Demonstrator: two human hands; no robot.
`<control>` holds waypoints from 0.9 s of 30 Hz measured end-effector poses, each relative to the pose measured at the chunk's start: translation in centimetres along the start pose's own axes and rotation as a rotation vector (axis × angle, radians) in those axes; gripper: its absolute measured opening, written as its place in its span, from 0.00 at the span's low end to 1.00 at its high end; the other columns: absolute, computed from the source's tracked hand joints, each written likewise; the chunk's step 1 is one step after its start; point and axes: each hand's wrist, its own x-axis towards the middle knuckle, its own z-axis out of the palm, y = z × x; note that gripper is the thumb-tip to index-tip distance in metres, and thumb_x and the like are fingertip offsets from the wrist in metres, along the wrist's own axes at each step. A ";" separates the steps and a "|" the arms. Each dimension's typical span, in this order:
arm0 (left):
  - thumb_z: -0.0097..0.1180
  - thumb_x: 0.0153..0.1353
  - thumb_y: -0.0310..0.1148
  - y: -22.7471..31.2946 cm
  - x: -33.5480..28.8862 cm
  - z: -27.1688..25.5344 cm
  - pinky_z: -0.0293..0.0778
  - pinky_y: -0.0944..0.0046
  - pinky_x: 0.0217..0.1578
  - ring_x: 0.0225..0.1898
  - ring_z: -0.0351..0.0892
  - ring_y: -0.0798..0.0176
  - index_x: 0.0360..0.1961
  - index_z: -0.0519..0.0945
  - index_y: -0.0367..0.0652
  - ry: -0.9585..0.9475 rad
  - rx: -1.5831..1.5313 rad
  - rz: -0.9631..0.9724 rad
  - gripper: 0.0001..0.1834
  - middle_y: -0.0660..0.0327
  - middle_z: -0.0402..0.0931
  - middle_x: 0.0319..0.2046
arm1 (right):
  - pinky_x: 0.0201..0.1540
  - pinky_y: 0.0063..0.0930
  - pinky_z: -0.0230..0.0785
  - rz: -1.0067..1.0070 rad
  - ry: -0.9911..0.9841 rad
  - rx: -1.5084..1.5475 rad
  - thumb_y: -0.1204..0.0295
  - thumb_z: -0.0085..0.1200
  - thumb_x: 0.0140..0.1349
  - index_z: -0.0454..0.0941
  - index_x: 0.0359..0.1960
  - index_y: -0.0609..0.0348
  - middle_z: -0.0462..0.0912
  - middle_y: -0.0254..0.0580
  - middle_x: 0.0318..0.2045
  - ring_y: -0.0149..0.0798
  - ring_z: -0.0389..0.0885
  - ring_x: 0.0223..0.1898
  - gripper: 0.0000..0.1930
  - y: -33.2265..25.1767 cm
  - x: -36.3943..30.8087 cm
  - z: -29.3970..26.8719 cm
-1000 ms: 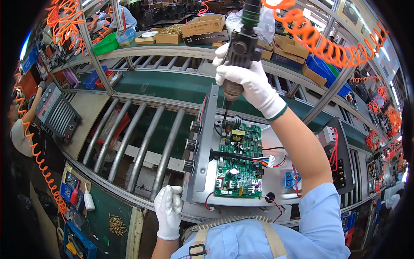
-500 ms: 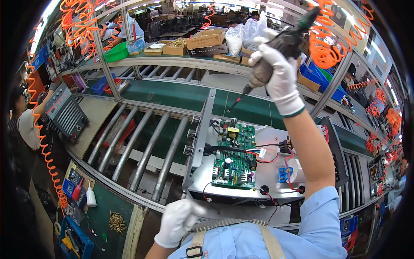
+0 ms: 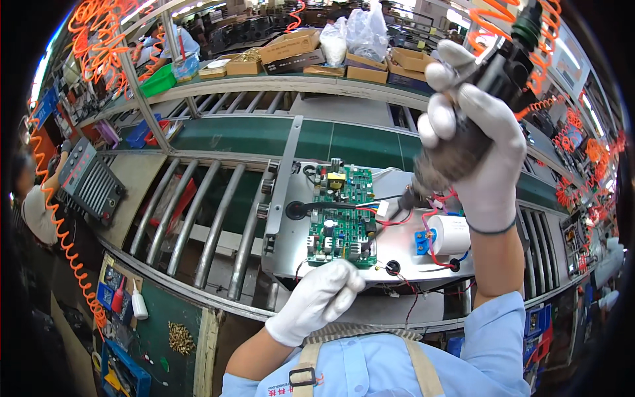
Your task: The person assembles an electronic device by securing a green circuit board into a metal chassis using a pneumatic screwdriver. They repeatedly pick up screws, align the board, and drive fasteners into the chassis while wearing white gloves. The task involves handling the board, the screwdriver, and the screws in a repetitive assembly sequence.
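In front of me lies an open metal chassis (image 3: 409, 250) with a green circuit board (image 3: 350, 228) on its floor. Gloved in white, my right hand (image 3: 486, 142) is wrapped round a dark power screwdriver (image 3: 456, 155). The tool tilts, its blurred tip pointing down left toward the board's right side; whether it touches a screw I cannot tell. My left hand (image 3: 317, 301), also gloved, is at the board's near edge with fingertips pinched together; anything in them is hidden. A white cylinder (image 3: 451, 235) with red wires sits right of the board.
Metal rollers (image 3: 215, 231) run left of the chassis, a green belt (image 3: 251, 139) behind it. Brass screws (image 3: 180, 337) and a white bottle (image 3: 139, 303) are on the left bench. Cardboard boxes (image 3: 289, 47) line the shelf. Another person (image 3: 40, 212) is beside a grey machine (image 3: 92, 182).
My right hand has brought the screwdriver down and to the right, over the chassis. My left hand has moved up and right to the board's near edge. The view has shifted slightly.
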 end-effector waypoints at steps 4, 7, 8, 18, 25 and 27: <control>0.43 0.69 0.33 0.4 -1.3 -0.6 0.60 0.72 0.22 0.16 0.60 0.74 0.44 0.74 0.34 0.213 -0.056 0.109 0.13 0.59 0.73 0.24 | 0.36 0.29 0.73 -0.123 0.177 -0.609 0.74 0.52 0.62 0.69 0.56 0.70 0.82 0.45 0.39 0.31 0.79 0.29 0.21 1.5 3.5 -3.9; 0.47 0.67 0.31 0.5 -1.6 -2.1 0.58 0.73 0.21 0.17 0.60 0.74 0.47 0.75 0.33 0.238 -0.115 0.250 0.13 0.55 0.77 0.32 | 0.33 0.30 0.75 -0.144 0.204 -0.481 0.79 0.58 0.56 0.71 0.51 0.70 0.83 0.47 0.37 0.36 0.81 0.26 0.20 5.5 5.6 -7.0; 0.46 0.67 0.30 0.8 -1.2 -2.0 0.61 0.74 0.24 0.19 0.64 0.72 0.48 0.75 0.33 0.334 0.065 0.260 0.13 0.54 0.77 0.34 | 0.33 0.30 0.75 -0.143 0.254 -0.480 0.79 0.59 0.56 0.72 0.51 0.69 0.83 0.47 0.36 0.36 0.81 0.26 0.20 6.5 5.8 -7.5; 0.55 0.62 0.25 0.5 4.1 -2.8 0.77 0.62 0.34 0.31 0.83 0.56 0.46 0.76 0.35 0.610 1.290 0.763 0.11 0.52 0.82 0.35 | 0.27 0.27 0.73 -0.104 0.410 -0.373 0.80 0.62 0.53 0.72 0.48 0.67 0.81 0.41 0.32 0.33 0.81 0.23 0.20 9.9 7.0 -12.4; 0.57 0.61 0.26 0.3 4.4 -3.3 0.76 0.63 0.32 0.30 0.83 0.57 0.45 0.77 0.36 0.586 1.217 0.701 0.11 0.54 0.83 0.35 | 0.26 0.26 0.74 -0.099 0.399 -0.422 0.80 0.61 0.55 0.73 0.48 0.65 0.82 0.41 0.33 0.33 0.81 0.23 0.19 9.6 7.1 -12.5; 0.57 0.61 0.26 0.3 4.5 -3.3 0.76 0.63 0.32 0.29 0.83 0.57 0.46 0.77 0.36 0.579 1.232 0.739 0.12 0.54 0.83 0.35 | 0.28 0.28 0.74 -0.090 0.390 -0.449 0.79 0.60 0.56 0.72 0.50 0.67 0.82 0.45 0.35 0.35 0.81 0.24 0.19 9.5 7.0 -12.8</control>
